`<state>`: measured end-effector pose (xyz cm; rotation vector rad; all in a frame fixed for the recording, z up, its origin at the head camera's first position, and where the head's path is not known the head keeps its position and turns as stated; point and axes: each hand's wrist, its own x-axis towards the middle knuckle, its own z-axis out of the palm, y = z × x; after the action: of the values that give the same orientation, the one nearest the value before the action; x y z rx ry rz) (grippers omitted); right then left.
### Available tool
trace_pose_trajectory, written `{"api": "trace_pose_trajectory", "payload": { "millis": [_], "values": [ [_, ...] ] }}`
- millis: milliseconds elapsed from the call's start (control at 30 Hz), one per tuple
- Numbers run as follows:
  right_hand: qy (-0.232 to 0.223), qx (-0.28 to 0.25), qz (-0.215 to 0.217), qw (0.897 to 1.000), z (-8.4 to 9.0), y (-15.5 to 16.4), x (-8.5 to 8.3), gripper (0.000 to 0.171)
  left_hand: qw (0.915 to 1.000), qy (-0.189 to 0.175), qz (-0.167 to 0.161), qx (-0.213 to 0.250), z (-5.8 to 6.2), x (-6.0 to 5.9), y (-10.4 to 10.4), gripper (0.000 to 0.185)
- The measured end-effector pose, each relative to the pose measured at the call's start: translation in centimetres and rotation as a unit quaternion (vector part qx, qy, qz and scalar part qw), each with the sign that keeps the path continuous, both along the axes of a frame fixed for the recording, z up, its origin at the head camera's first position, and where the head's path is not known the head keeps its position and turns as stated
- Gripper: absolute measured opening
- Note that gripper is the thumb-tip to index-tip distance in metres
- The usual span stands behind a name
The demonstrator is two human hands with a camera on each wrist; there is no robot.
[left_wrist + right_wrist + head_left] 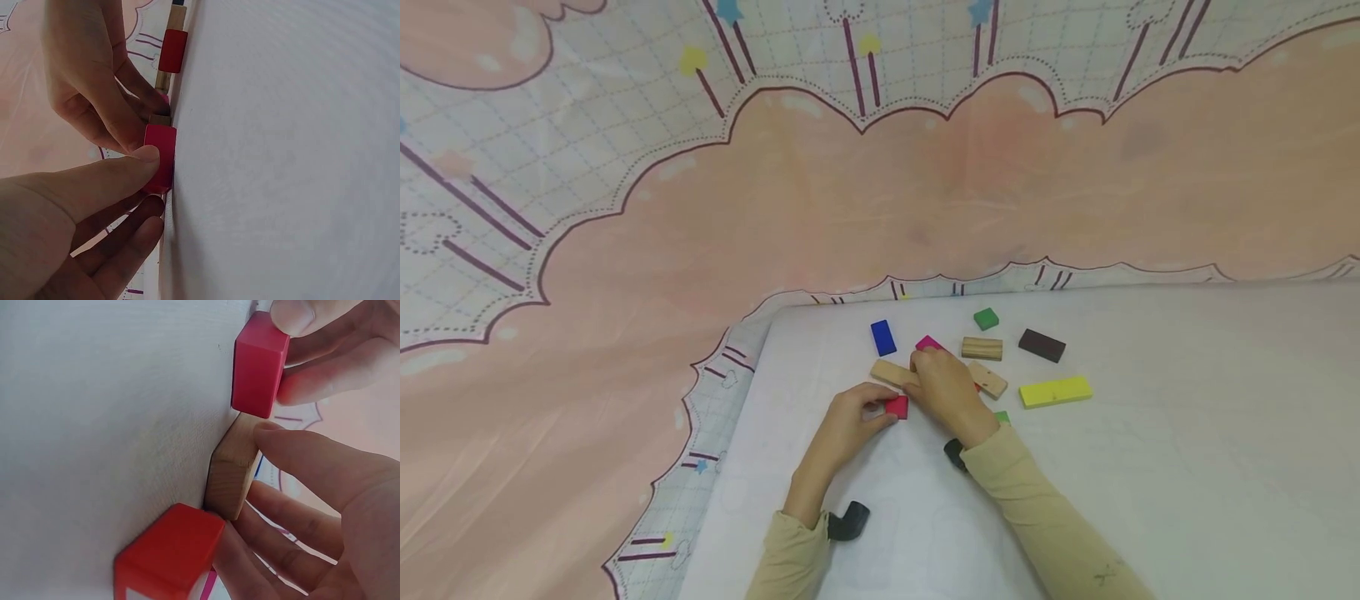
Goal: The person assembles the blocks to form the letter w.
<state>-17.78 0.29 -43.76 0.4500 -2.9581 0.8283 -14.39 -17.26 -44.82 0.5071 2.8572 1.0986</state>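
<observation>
While both sleeved arms are reaching in over the smooth white table [1187,433], the left hand [850,425] is pinching a small glossy crimson block [897,407] between thumb and fingertips, the block standing on the tabletop. The left wrist view is showing the thumb [119,172] lying flat along its rounded edge. Just beyond that pinch, the right hand [943,387] is closing thumb and fingers on a plain wooden block [893,372], a flat rectangle with visible grain, its end nearly touching the crimson one. A red block [172,553], square-cornered and matte, is lying against the right hand's fingers on the side away from the crimson block. Farther past the right hand, a magenta block [928,342] is peeking out above the knuckles, with a blue block [883,337] to its left. More wooden pieces, a green cube [986,318], a dark brown slab [1042,345] and a long yellow bar [1056,391] are lying scattered beyond and to the right. A pink, cloud-printed cloth [850,208] is hanging behind the table.
</observation>
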Motion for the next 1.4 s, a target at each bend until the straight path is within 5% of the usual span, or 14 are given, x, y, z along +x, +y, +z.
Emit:
{"api": "trace_pose_trajectory", "payload": {
  "millis": [500,767,1000,1400],
  "values": [
    [-0.04,0.007,-0.001,0.999,0.2,0.0,0.4,0.022,1.0,0.001,0.0,-0.004,-0.1,0.2,-0.1,0.026],
    [-0.047,-0.039,0.069,0.996,0.2,0.5,0.9,0.029,1.0,-0.002,-0.001,0.0,0.0,0.3,-0.1,0.026],
    [-0.039,-0.017,0.105,0.994,0.0,0.9,1.1,0.027,0.9999,-0.006,-0.006,-0.009,-0.1,0.3,-0.5,0.028],
    [-0.035,-0.019,0.101,0.994,0.0,1.1,1.2,0.027,0.9991,-0.011,0.039,0.014,-0.1,-0.3,-0.5,0.036]
  ]
}}
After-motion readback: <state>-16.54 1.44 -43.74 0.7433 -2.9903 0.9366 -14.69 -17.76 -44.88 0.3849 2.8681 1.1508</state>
